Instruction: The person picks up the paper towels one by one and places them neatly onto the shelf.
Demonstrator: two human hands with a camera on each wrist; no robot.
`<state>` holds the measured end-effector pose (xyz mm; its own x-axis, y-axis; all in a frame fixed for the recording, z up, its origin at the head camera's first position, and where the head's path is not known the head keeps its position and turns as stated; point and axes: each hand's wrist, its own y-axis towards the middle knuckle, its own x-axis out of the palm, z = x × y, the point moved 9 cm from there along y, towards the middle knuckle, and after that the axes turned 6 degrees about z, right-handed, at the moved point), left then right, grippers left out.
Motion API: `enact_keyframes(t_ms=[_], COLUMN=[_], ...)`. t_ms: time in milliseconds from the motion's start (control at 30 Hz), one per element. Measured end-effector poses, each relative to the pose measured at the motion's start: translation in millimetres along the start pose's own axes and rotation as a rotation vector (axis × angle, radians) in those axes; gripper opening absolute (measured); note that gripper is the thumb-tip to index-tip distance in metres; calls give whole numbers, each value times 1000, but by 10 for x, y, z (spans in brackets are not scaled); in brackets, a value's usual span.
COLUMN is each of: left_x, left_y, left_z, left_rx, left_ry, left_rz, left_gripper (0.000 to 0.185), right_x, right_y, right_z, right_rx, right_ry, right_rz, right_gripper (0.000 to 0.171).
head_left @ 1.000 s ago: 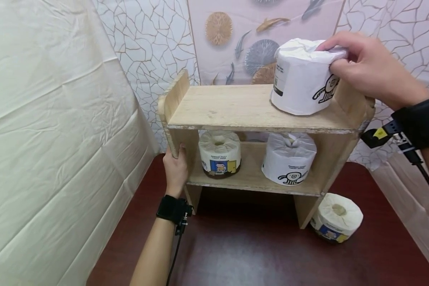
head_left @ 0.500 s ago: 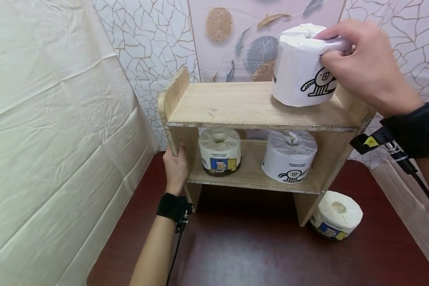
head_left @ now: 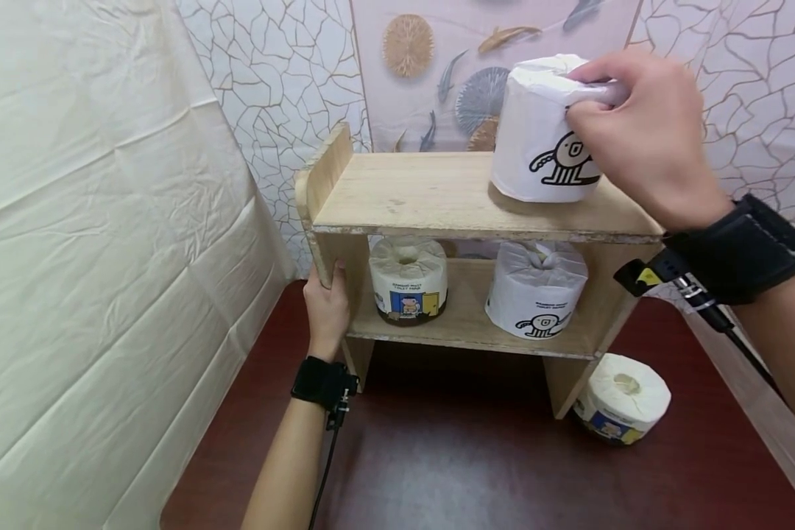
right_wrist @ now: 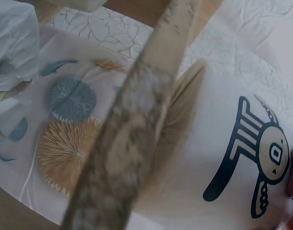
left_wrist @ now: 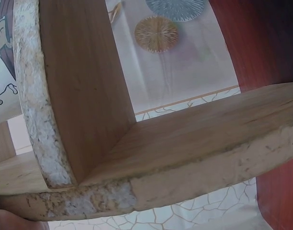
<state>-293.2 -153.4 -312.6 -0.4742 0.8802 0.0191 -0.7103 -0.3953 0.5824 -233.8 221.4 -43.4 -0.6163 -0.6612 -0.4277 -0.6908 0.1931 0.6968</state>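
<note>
Head view gave me the clearest read: my right hand (head_left: pixel 636 140) had its fingers curled over the top edge of a white wrapped toilet roll (head_left: pixel 536 140), the one printed with a black cartoon figure, gripping it at the right end of the wooden shelf's (head_left: pixel 437 199) top board. The roll looked tilted, and I could not tell whether its base was fully resting on the board or just above it. My left hand (head_left: pixel 327 309) was wrapped around the shelf's left upright, thumb on the front edge, near the level of the lower board. On that lower board stood two more rolls, well apart from each other: a cream roll with a blue and yellow label (head_left: pixel 408 278) to the left and a second white cartoon roll (head_left: pixel 536 288) to the right. Another cream labelled roll (head_left: pixel 623 397) lay on the dark red table (head_left: pixel 437 456), just beside the shelf's right foot. From the left wrist I saw only rough chipboard edges of the shelf (left_wrist: pixel 137 158) up close. From the right wrist, the cartoon print on the held roll (right_wrist: pixel 252 158) filled the frame behind a blurred shelf edge.
</note>
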Motion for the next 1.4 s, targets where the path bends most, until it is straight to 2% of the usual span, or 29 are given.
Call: enact_keyframes(t_ms=[167,367,667,800,967,1100,1200,1400], left_x=[-6,-15,-9,-18,-11,3,4,-13], left_y=[-2,-1,0,-1,5,10,17,20], left_z=[-15,14,-3,5,-11,-38,-24,-5], left_rx=[22,37,28,34,17,12,34,49], left_ry=[-14,-22,-20,-16,-28,-34,-27,-20], left_rz=[-12,-19,-20,-12,-5,-9,-8,-15], left_gripper=[31,34,34,30,30,31,30,32], right_x=[42,118,108,88,16,-54,-69,-60], right_y=[-49,-97,-159,-182,-191,-165,-110,29], right_z=[-65,-206,-223,-212,-165,-117,-55,217], right_rx=[-45,-178,-228,-273,-292,-349,-371,-310], right_ry=[-97,-166,-229,-212,-139,-93,-72,-75], right_rz=[31,18,-133,-159,-145,-148,-205,-347], right_gripper=[47,48,48,47,48,49,50,52])
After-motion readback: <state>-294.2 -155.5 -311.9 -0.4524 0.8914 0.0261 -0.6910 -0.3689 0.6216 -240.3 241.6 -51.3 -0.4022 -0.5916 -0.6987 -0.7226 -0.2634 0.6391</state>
